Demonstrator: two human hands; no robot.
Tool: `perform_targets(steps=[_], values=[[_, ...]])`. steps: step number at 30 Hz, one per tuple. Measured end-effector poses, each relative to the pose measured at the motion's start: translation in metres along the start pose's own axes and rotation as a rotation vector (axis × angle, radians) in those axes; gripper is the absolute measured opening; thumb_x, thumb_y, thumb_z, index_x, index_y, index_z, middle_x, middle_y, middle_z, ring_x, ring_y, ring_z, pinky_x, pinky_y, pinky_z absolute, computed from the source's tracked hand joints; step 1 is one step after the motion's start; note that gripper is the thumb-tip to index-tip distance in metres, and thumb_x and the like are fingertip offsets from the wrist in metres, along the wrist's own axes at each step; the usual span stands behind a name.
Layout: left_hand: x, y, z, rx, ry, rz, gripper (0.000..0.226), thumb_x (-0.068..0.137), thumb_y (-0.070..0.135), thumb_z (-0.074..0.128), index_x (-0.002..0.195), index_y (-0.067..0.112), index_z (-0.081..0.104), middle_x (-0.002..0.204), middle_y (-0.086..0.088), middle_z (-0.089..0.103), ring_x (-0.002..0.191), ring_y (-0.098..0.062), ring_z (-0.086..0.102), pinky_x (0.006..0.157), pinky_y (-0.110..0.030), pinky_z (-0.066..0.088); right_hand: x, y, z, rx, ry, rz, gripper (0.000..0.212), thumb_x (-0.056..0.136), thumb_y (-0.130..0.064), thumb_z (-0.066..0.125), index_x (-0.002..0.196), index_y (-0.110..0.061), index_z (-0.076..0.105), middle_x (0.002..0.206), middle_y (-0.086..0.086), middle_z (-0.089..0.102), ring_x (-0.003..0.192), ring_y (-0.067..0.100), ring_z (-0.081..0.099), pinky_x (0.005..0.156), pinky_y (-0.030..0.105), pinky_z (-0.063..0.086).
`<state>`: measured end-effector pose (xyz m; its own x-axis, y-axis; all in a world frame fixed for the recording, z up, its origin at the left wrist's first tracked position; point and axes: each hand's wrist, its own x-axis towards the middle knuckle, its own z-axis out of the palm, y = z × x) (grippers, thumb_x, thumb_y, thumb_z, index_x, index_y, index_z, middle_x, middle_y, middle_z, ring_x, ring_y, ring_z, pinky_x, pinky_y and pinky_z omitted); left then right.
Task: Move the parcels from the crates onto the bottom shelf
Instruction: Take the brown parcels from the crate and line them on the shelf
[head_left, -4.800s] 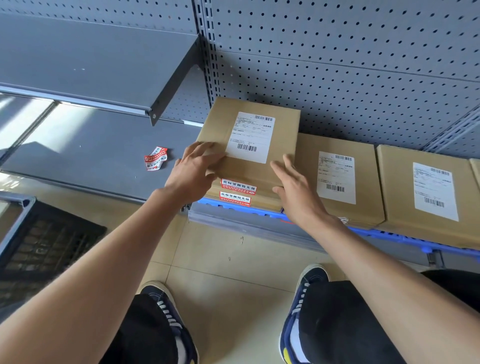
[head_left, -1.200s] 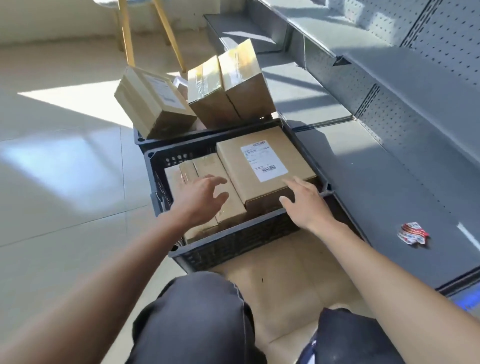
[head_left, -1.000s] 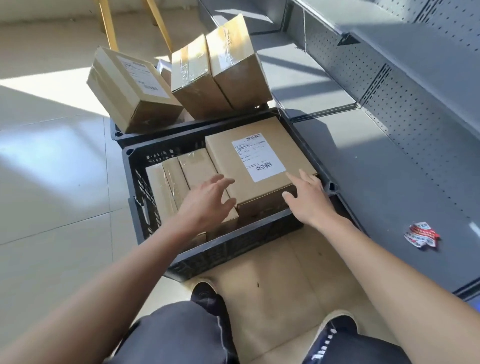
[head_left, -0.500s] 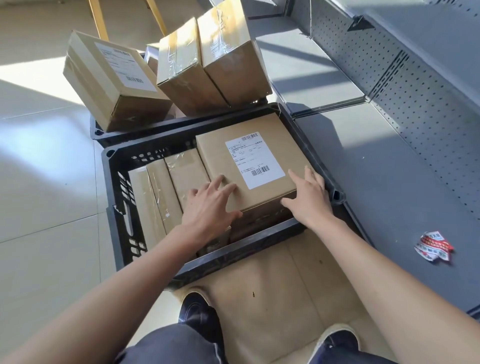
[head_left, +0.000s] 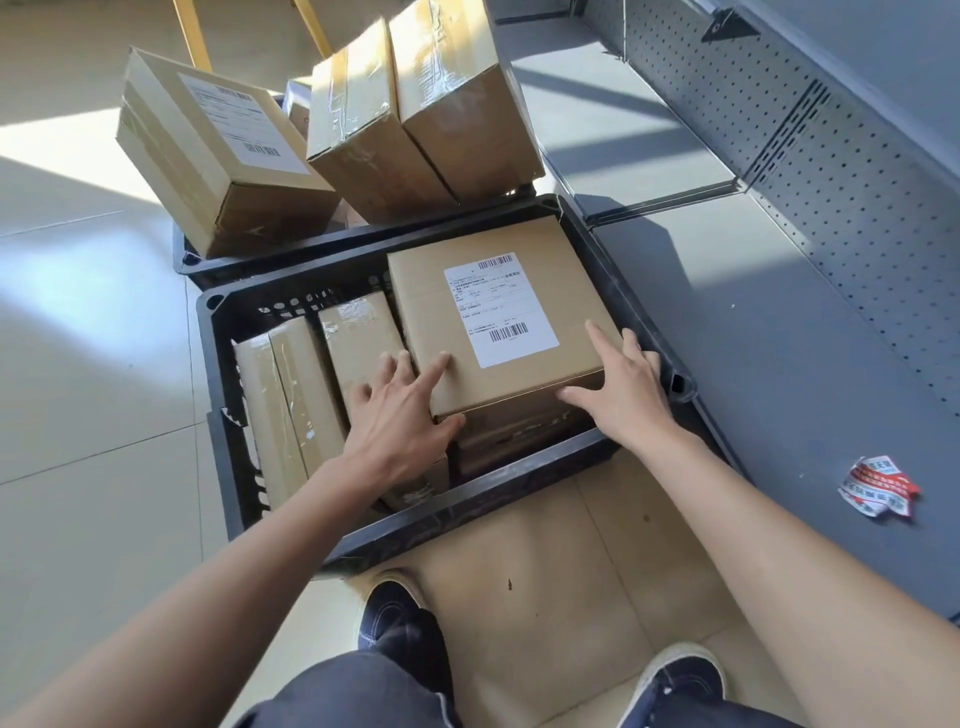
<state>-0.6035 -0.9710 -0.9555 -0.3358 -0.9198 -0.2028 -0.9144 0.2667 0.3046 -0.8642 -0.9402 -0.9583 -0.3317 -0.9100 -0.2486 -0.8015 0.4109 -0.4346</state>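
Observation:
A black crate on the floor holds several brown parcels. The top one, a flat labelled parcel, lies at the crate's right side. My left hand grips its near left corner, fingers on top and thumb under the front edge. My right hand presses on its near right corner, fingers spread over the top. Taped parcels stand on edge at the crate's left. A second crate behind carries more parcels. The grey bottom shelf lies to the right.
A crumpled red-and-white sticker lies on the shelf near its front edge. A perforated back panel rises behind the shelf. Yellow chair legs stand at the far end. My shoes and knees are below, on the tiled floor.
Since about five seconds ago I turned from the shelved parcels to the crates. Over the last second both hands came down onto the labelled parcel's near corners.

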Motion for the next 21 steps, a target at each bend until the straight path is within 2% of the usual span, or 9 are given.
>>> perform_targets(steps=[2,7,10,14,17,21], values=[[0.001,0.003,0.0,-0.052,-0.012,-0.004,0.076,0.089,0.052,0.06,0.155,0.038,0.025,0.139,-0.01,0.043,0.147,-0.03,0.022,0.111,-0.055,0.026,-0.001,-0.001,0.0,-0.031,0.009,-0.005,0.091,0.085,-0.048,0.074,0.157,-0.039,0.02,0.163,0.01,0.02,0.143,0.033,0.02,0.112,0.05,0.031],[-0.006,0.01,-0.01,-0.272,0.028,-0.054,0.077,0.091,0.041,0.069,0.156,0.039,0.028,0.159,-0.017,0.032,0.153,-0.029,0.017,0.118,-0.051,0.019,-0.014,-0.005,-0.004,0.065,0.074,-0.029,0.088,0.084,-0.049,0.075,0.156,-0.037,0.026,0.16,0.007,0.022,0.144,0.027,0.018,0.114,0.046,0.028],[-0.016,0.016,-0.019,-0.358,0.073,-0.052,0.083,0.088,0.038,0.075,0.157,0.038,0.028,0.162,-0.015,0.026,0.148,-0.032,0.026,0.116,-0.045,0.027,-0.024,-0.01,-0.013,0.176,0.102,-0.071,0.088,0.084,-0.048,0.075,0.156,-0.038,0.026,0.157,0.001,0.018,0.146,0.024,0.02,0.117,0.044,0.026],[-0.023,0.025,-0.027,-0.504,0.137,-0.038,0.084,0.085,0.036,0.08,0.155,0.036,0.034,0.159,-0.006,0.023,0.143,-0.026,0.032,0.115,-0.04,0.032,-0.039,-0.022,-0.027,0.231,0.191,-0.105,0.085,0.081,-0.045,0.079,0.153,-0.034,0.035,0.153,0.002,0.021,0.144,0.023,0.028,0.118,0.041,0.026],[-0.026,0.029,-0.039,-0.544,0.209,-0.01,0.081,0.083,0.036,0.081,0.152,0.038,0.039,0.162,-0.006,0.02,0.146,-0.026,0.03,0.12,-0.04,0.028,-0.053,-0.028,-0.037,0.28,0.281,-0.122,0.085,0.078,-0.043,0.082,0.151,-0.032,0.04,0.152,0.003,0.024,0.143,0.023,0.032,0.119,0.041,0.029],[-0.034,0.036,-0.065,-0.557,0.273,0.054,0.081,0.08,0.033,0.085,0.149,0.042,0.043,0.163,-0.006,0.022,0.148,-0.023,0.028,0.121,-0.042,0.028,-0.079,-0.034,-0.054,0.348,0.385,-0.139,0.084,0.077,-0.039,0.084,0.149,-0.032,0.042,0.15,0.003,0.026,0.141,0.02,0.034,0.117,0.031,0.028]])
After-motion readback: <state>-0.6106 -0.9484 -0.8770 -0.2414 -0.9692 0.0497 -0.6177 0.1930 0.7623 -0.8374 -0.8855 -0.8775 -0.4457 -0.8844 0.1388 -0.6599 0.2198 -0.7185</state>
